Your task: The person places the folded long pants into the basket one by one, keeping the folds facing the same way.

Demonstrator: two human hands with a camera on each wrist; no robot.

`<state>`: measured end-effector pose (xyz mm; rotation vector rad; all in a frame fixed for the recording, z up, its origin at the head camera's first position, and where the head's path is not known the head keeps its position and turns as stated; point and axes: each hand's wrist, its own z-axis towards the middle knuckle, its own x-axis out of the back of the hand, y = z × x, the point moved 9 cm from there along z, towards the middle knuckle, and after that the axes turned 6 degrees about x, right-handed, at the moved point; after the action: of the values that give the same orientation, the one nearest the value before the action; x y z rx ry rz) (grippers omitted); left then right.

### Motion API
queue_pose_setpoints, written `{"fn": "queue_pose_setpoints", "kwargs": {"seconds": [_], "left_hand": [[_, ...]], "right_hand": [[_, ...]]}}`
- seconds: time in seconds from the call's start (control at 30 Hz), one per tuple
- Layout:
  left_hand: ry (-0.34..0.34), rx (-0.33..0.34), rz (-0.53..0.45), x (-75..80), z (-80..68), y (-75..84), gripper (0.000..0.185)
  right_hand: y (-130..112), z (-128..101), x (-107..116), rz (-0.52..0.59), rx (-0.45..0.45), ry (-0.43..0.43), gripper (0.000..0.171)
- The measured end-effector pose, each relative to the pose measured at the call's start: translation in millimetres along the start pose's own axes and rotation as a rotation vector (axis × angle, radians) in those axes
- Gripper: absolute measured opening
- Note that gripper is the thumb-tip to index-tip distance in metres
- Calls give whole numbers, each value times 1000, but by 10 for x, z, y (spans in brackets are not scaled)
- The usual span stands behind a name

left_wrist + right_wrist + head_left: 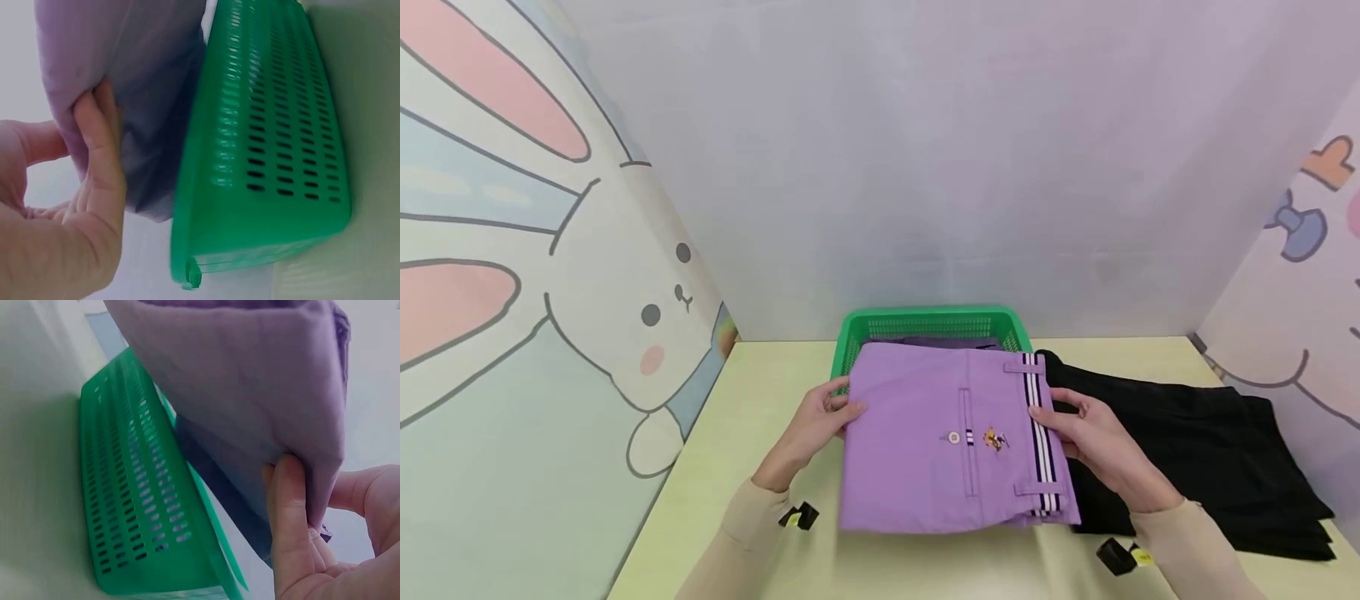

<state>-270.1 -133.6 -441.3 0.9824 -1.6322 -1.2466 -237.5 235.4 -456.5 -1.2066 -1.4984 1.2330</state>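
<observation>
A folded purple garment [940,437] with a button, a small embroidered logo and a striped waistband is held up over the near edge of a green plastic basket [925,321]. My left hand [816,425] pinches its left edge, thumb on top and fingers beneath [100,144]. My right hand [1090,442] grips the waistband side the same way, fingers under the fabric [290,519]. Another purple piece [940,342] lies inside the basket. Both wrist views show the garment [125,69] [250,381] hanging just above the basket wall [275,137] [131,512].
Black folded clothing [1210,442] lies on the pale yellow table [752,392] to the right of the basket. Walls with cartoon drawings close in on the left, back and right. Small black-and-yellow tags [797,517] [1120,554] hang at both wrists.
</observation>
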Motion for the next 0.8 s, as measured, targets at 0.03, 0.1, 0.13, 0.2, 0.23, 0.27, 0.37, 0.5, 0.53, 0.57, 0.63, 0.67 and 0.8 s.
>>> {"fn": "queue_pose_setpoints", "kwargs": {"seconds": [0.03, 0.1, 0.13, 0.2, 0.23, 0.27, 0.37, 0.5, 0.53, 0.57, 0.63, 0.67, 0.8], "left_hand": [[16, 5, 9, 11, 46, 5, 59], [39, 15, 15, 28, 134, 8, 59], [49, 20, 17, 39, 173, 10, 59], [71, 31, 18, 67, 242, 13, 59], [82, 35, 19, 81, 277, 15, 59], [91, 36, 18, 92, 311, 21, 59], [127, 32, 32, 147, 411, 42, 60], [194, 14, 89, 220, 545, 70, 59], [205, 11, 100, 227, 580, 78, 59], [213, 6, 114, 232, 616, 82, 59], [224, 0, 131, 242, 686, 75, 59], [223, 1, 132, 245, 719, 67, 59], [217, 20, 139, 289, 795, 22, 57]], "right_hand": [[1, 32, 15, -5, 1, 4, 76], [4, 98, 42, -16, 2, 13, 79], [7, 135, 52, -22, 1, 16, 80], [9, 211, 69, -31, 0, 19, 82], [5, 248, 80, -41, -2, 23, 83], [-7, 283, 88, -49, -1, 23, 84], [-49, 391, 99, -72, 1, 28, 84], [-107, 522, 105, -108, 9, 25, 86], [-117, 547, 115, -117, 11, 26, 86], [-121, 571, 127, -128, 13, 25, 87], [-123, 619, 147, -142, 11, 25, 85], [-118, 642, 157, -148, 7, 27, 84], [-95, 746, 161, -167, -13, 22, 78]]}}
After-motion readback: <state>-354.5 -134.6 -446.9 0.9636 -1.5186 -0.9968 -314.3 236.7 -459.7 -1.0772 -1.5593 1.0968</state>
